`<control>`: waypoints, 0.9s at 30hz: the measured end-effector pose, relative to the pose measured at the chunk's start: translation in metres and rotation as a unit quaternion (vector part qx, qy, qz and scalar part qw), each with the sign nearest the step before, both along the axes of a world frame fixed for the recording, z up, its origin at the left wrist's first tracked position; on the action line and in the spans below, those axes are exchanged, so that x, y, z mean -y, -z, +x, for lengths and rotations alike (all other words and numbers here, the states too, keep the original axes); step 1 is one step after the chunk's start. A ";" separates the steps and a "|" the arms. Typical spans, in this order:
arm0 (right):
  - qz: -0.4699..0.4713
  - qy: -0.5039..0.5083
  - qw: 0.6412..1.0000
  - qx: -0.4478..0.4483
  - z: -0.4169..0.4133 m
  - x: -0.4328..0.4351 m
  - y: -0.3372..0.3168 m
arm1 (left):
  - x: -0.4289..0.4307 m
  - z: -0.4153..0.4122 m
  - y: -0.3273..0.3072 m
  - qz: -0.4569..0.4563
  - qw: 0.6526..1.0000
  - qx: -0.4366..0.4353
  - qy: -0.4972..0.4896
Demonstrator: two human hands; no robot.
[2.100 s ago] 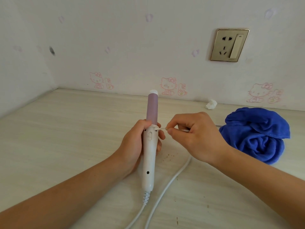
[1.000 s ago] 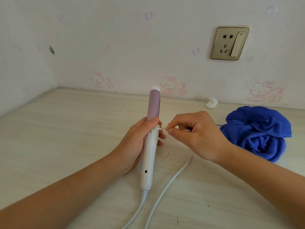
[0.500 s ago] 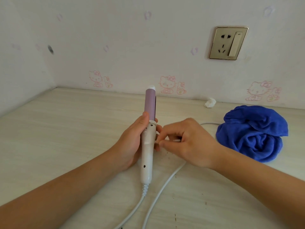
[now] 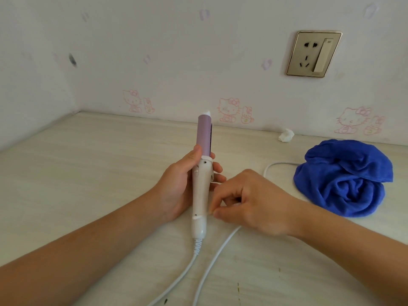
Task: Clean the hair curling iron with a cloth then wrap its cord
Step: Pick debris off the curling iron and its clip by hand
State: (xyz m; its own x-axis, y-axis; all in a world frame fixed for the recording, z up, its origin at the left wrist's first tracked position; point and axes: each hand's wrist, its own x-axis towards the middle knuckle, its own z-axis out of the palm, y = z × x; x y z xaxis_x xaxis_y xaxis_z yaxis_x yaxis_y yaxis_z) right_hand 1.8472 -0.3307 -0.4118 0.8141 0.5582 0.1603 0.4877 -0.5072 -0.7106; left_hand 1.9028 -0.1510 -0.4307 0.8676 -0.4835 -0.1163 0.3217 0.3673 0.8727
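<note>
the curling iron (image 4: 202, 184) is held near the middle of the tabletop (image 4: 88, 173), its smooth white plastic handle gripped by the left hand (image 4: 181, 186), whose fingers are wrapped round it from the left. the matte lilac barrel, cylindrical and capped with a small white tip, is pointed toward the far wall. a ribbed white strain relief is seen at the handle's near end, and from it the thin, glossy white cord (image 4: 212, 261) is led to the near edge, then back under the right hand (image 4: 254, 202) and out in a loop on the far right. the right hand is curled narrow, thumb and forefinger pinched together just beside the lower handle; what is pinched cannot be told. a blue cloth (image 4: 344, 177), plush and bunched into soft folds, is lying on the right, well apart from the iron. a small crumpled white wad (image 4: 286, 135) is set by the far wall. the tabletop is a pale, streaked wood-grain laminate with dark specks near the front. the white walls are printed with faint pink cartoon cats, and a brass-toned wall socket (image 4: 313, 54) with a rocker switch is mounted upper right.
</note>
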 end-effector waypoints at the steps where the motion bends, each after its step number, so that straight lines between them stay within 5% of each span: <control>1: 0.011 0.028 0.999 0.024 0.002 0.001 0.000 | 0.000 0.001 0.000 0.002 1.000 -0.003 0.002; 4: 0.046 0.115 0.989 0.083 0.011 0.006 -0.002 | -0.001 0.002 0.001 0.013 1.000 0.005 -0.002; 8: 0.040 0.086 0.991 0.090 0.007 0.003 -0.002 | 0.000 0.001 0.004 0.017 1.000 0.005 0.002; 12: 0.064 0.160 0.977 0.123 0.016 0.009 -0.003 | 0.000 0.001 0.004 0.003 1.000 0.007 0.007; 17: 0.047 0.072 0.993 0.087 0.007 0.006 -0.004 | 0.003 -0.003 0.003 0.069 0.996 0.050 -0.010; 22: 0.087 0.151 0.980 0.094 0.014 0.011 -0.004 | 0.002 -0.004 0.002 0.039 0.999 0.038 0.005; 27: 0.098 0.138 0.983 0.071 0.013 0.015 -0.010 | -0.001 -0.008 -0.002 0.109 0.989 0.090 0.037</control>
State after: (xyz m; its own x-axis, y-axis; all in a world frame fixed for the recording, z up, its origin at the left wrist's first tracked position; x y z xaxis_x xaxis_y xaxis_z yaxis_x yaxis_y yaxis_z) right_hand 1.8607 -0.3455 -0.4022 0.8918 0.2661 0.3658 0.4520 -0.4934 -0.7431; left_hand 1.8949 -0.1499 -0.4289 0.8464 -0.5278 -0.0711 0.1722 0.1448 0.9744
